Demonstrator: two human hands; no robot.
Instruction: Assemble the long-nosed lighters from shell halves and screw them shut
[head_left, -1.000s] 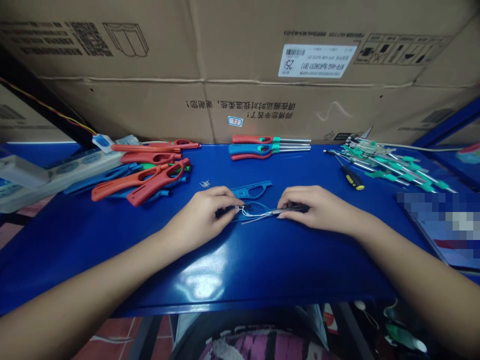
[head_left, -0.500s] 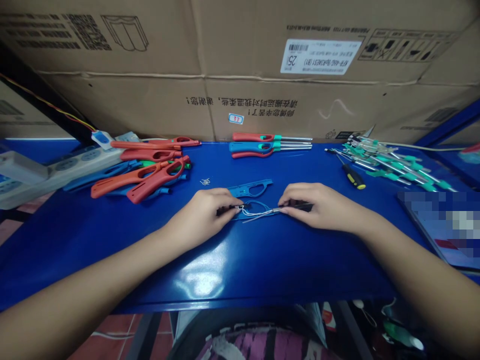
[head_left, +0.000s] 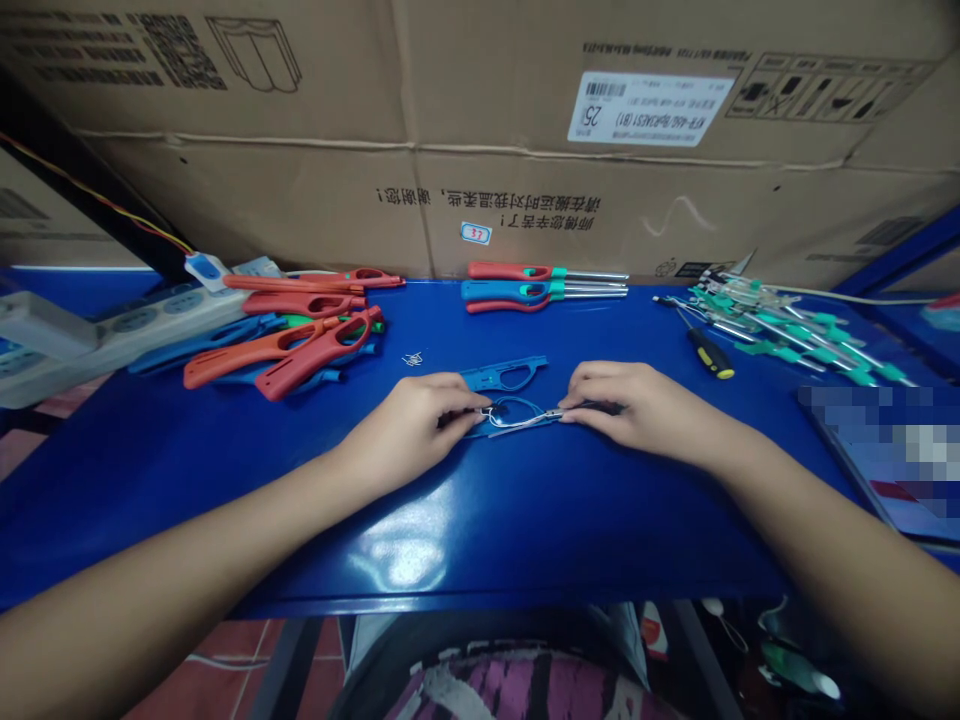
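Observation:
My left hand (head_left: 420,415) is closed in a pinch on a small black part (head_left: 489,411) with thin white wires (head_left: 514,428) running from it. Opposite it, my right hand (head_left: 619,405) grips a slim dark tool with a metal tip (head_left: 553,413), which meets the wires; fingers hide most of it, so its kind is unclear. Beneath both hands lies one blue lighter shell half (head_left: 525,404), partly covered. Just behind it rests another blue lighter shell half (head_left: 506,376), its trigger opening visible.
Red, orange, green and blue lighter shells (head_left: 300,365) lie beside a power strip (head_left: 150,315). Whole lighters (head_left: 510,290) stand in a row against the cardboard box (head_left: 315,200). A screwdriver (head_left: 709,352), metal lighter tubes with green parts (head_left: 787,325) and small white bits (head_left: 412,359) lie around.
The metal tip in my right hand has shifted slightly upward among the wires. My left hand keeps its pinch, and the view has moved a little.

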